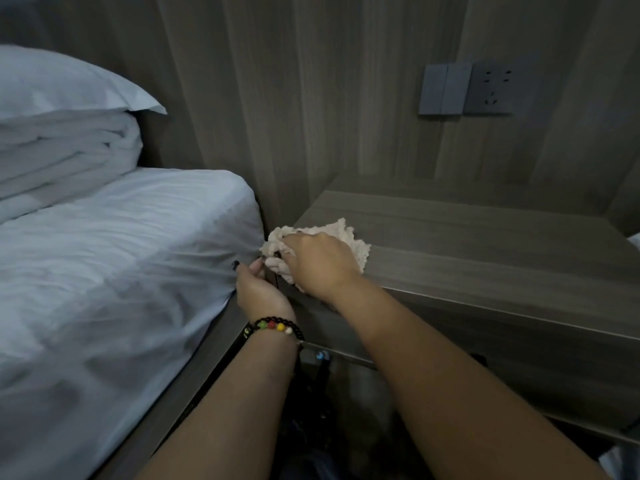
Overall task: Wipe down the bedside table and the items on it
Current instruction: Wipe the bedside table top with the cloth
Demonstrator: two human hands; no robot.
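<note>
So the right hand (317, 263) was bunched around a fluffy beige cloth (348, 242), fingers curled into it, right at the near left corner of the bedside table (485, 244). Part of the cloth was spread flat on the tabletop behind the hand, and the rest drooped over the corner edge, down toward the gap next to the bed. The left hand (258, 287) was just beside it, lower down in that gap, with its fingers curled in against the white sheet (121, 258) at the mattress corner. It looked like it was pinching the fabric there, but honestly I couldn't tell for sure since the fingertips were mostly hidden. That wrist had a dark beaded bracelet (277, 327) with a few colored beads on it. The table itself was gray wood grain, same look as the wall panel (311, 98) behind it. Up on the wall, above the table, there was a light switch (444, 89) with a power outlet (491, 88) touching its right side. Over on the bed, a pillow (65, 84) sat on top of a folded white duvet (65, 150).
</note>
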